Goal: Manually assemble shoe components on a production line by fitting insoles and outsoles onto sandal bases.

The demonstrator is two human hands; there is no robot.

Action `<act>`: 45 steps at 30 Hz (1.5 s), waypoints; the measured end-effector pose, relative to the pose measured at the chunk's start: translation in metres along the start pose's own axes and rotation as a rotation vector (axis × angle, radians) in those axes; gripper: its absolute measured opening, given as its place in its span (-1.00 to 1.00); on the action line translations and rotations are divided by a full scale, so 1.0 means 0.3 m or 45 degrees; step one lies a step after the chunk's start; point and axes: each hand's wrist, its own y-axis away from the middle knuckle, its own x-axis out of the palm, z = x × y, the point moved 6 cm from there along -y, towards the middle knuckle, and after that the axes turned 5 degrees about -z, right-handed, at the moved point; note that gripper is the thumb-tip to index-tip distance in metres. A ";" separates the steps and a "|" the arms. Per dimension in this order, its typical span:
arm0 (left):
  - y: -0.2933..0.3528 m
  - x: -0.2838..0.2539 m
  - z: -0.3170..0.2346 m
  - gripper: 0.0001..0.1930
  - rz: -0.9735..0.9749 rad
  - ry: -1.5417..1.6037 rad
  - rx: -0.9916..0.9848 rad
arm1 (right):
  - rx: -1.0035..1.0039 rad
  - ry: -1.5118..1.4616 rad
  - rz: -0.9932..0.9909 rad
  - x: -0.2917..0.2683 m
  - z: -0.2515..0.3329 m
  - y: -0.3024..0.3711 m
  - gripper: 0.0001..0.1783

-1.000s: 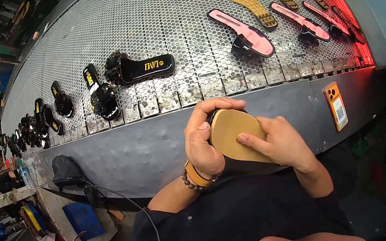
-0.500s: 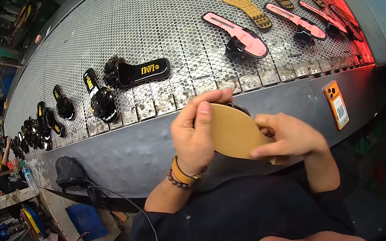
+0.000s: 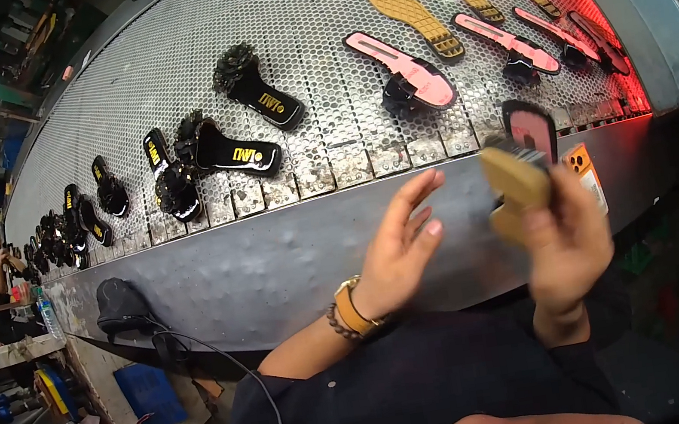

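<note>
Since the previous frame the tan sole (image 3: pixel 515 174) has shifted right and tipped, the left hand (image 3: pixel 394 261) has come off it, and another black slipper (image 3: pixel 265 101) has appeared on the perforated belt (image 3: pixel 319 67). The sole sits in the right hand (image 3: pixel 573 253), sticking out above and left of the palm, pinched between thumb and fingers. The left hand is well apart from it, fingers loosely spread, holding nothing. We see a plain tan, thick-edged sole, tilted, with another tan part lower down, maybe its heel; we can't tell. Just behind is a black-rimmed piece (image 3: pixel 531 131) with a dull pink face; we can't tell if it joins the sole. Motion blurs sole and right hand, some right fingers are hidden, and the orange phone (image 3: pixel 581 161) is partly covered.
</note>
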 end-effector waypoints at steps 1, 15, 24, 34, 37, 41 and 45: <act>0.014 0.032 -0.046 -0.22 -0.016 -0.048 0.191 | -0.300 0.251 0.215 0.040 0.097 -0.027 -0.51; -0.046 -0.067 -0.025 -0.57 -0.315 0.635 0.142 | -0.584 0.201 0.363 0.187 0.119 0.155 -0.38; -0.069 -0.055 -0.027 -0.45 -0.123 0.914 0.126 | -0.088 0.286 0.648 0.271 -0.008 0.076 -0.22; -0.074 -0.044 -0.010 -0.35 -0.127 0.900 0.178 | -0.080 0.298 0.988 0.290 -0.019 0.035 -0.23; -0.071 -0.019 -0.028 -0.45 -0.023 0.936 0.225 | -0.121 0.316 1.008 0.289 -0.022 0.032 -0.23; -0.052 0.003 -0.080 -0.54 -0.143 0.339 0.273 | -0.168 0.349 0.982 0.294 -0.024 0.039 -0.22; -0.037 0.007 -0.157 -0.62 -0.455 -0.519 0.118 | -0.171 0.356 0.944 0.295 -0.050 0.065 -0.25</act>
